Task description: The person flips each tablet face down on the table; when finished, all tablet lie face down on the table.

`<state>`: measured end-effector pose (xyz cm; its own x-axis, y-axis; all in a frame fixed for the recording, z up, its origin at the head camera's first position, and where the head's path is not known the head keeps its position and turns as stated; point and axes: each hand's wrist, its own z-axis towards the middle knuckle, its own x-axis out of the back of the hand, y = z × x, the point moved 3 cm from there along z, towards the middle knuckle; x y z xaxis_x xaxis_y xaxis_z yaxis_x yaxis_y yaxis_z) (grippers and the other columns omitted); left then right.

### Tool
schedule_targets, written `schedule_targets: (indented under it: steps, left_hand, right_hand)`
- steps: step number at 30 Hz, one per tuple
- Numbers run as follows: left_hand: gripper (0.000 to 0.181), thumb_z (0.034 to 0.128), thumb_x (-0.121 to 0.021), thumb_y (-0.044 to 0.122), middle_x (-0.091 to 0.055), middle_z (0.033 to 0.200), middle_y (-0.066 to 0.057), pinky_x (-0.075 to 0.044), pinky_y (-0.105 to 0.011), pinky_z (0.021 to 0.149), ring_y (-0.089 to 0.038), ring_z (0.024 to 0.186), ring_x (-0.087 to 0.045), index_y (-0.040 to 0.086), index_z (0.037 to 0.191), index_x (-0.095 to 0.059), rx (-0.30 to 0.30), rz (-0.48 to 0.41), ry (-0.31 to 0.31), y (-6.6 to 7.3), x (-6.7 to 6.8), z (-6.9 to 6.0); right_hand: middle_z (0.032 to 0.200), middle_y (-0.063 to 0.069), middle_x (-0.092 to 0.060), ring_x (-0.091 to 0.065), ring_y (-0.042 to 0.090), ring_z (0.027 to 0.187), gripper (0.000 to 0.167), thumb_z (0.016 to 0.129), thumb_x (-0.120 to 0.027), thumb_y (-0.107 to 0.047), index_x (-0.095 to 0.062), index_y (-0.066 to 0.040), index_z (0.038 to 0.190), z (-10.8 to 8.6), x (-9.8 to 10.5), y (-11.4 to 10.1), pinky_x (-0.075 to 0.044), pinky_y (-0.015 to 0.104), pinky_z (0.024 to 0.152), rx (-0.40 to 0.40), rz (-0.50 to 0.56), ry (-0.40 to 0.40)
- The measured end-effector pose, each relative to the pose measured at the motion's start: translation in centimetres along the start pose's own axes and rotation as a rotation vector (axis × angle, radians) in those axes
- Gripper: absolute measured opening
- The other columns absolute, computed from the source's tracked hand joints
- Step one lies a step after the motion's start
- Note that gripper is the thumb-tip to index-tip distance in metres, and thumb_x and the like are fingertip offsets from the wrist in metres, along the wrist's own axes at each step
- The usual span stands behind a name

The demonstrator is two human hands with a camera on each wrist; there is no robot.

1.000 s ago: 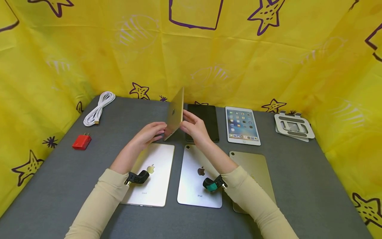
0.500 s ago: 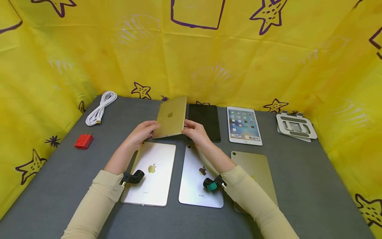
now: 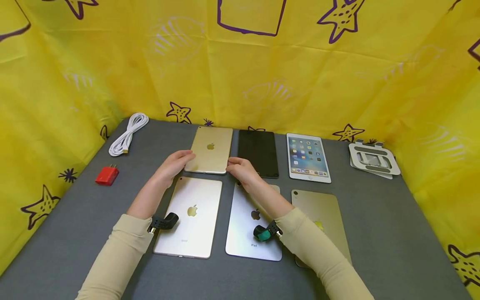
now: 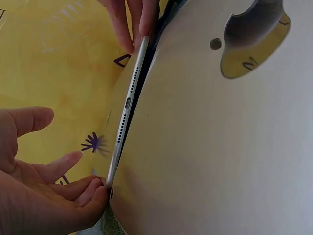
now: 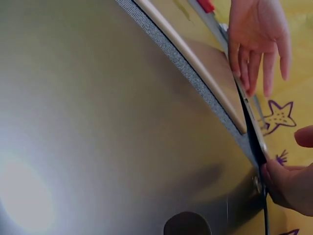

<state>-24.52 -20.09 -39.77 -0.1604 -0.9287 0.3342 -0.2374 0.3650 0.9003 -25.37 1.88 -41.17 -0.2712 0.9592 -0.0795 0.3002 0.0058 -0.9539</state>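
A gold tablet (image 3: pixel 210 151) lies back up at the far middle of the table, between both hands. My left hand (image 3: pixel 171 167) pinches its near left corner with thumb and finger; the other fingers stand apart in the left wrist view. At the near right corner, my right hand (image 3: pixel 242 170) pinches the edge. The tablet's port edge (image 4: pixel 128 103) faces me, with its speaker holes showing. I cannot tell whether that edge rests fully on the table. Nearer me lie a white-backed tablet (image 3: pixel 202 225), a silver tablet (image 3: pixel 240 225) and another gold tablet (image 3: pixel 330 212), partly under my right arm.
Right of the held tablet lie a black tablet (image 3: pixel 258 152) and a white tablet with its screen lit (image 3: pixel 308 156). A folded stand (image 3: pixel 375 158) is at the far right. At left are a coiled white cable (image 3: pixel 127 135) and a red charger plug (image 3: pixel 106 176). Yellow cloth (image 3: pixel 232 83) walls the back.
The gold tablet has come down from a steep, turned tilt to lying about flat, back up, left of the black tablet. Both hands have lowered with it.
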Motion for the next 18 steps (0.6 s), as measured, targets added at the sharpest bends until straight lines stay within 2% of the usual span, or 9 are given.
schedule_targets:
  steps: [5, 11, 15, 18]
  left_hand:
    - [0.060, 0.1027, -0.048, 0.031, -0.026, 0.155, -0.022, -0.016, -0.053, 0.115, -0.037, 0.143, -0.021, -0.002, 0.150, -0.031, 0.010, 0.011, 0.001, 0.1, -0.1, 0.0]
    - [0.062, 0.1021, -0.049, 0.034, -0.026, 0.155, -0.021, -0.017, -0.054, 0.115, -0.038, 0.143, -0.022, 0.000, 0.150, -0.030, 0.012, 0.030, -0.004, 0.2, -0.4, -0.2]
    - [0.059, 0.1019, -0.050, 0.032, -0.030, 0.153, -0.022, -0.021, -0.052, 0.114, -0.038, 0.140, -0.027, 0.000, 0.149, -0.034, -0.034, 0.027, 0.025, 0.6, -0.7, -0.5]
    - [0.054, 0.1018, -0.051, 0.028, -0.037, 0.149, -0.021, -0.026, -0.049, 0.112, -0.036, 0.136, -0.034, 0.000, 0.146, -0.039, -0.083, -0.005, 0.061, 1.3, -1.2, -0.7]
  right_hand:
    - [0.146, 0.025, -0.042, -0.039, 0.028, 0.136, 0.055, 0.093, -0.051, 0.003, -0.035, 0.011, 0.145, -0.4, 0.1, -0.1, -0.031, 0.038, 0.112, -0.006, -0.037, -0.063]
    - [0.150, 0.023, -0.037, -0.037, 0.027, 0.138, 0.056, 0.095, -0.050, 0.001, -0.032, 0.008, 0.147, -0.9, 0.4, -0.2, -0.034, 0.036, 0.110, -0.014, -0.051, -0.108]
    - [0.148, 0.019, -0.042, -0.042, 0.026, 0.135, 0.051, 0.097, -0.051, 0.000, -0.038, 0.005, 0.146, -1.4, 1.2, -0.4, -0.038, 0.035, 0.107, -0.018, -0.047, -0.093]
    - [0.145, 0.019, -0.046, -0.045, 0.028, 0.132, 0.048, 0.096, -0.051, 0.001, -0.043, 0.004, 0.143, -1.9, 2.1, -0.8, -0.042, 0.037, 0.104, 0.017, -0.042, -0.064]
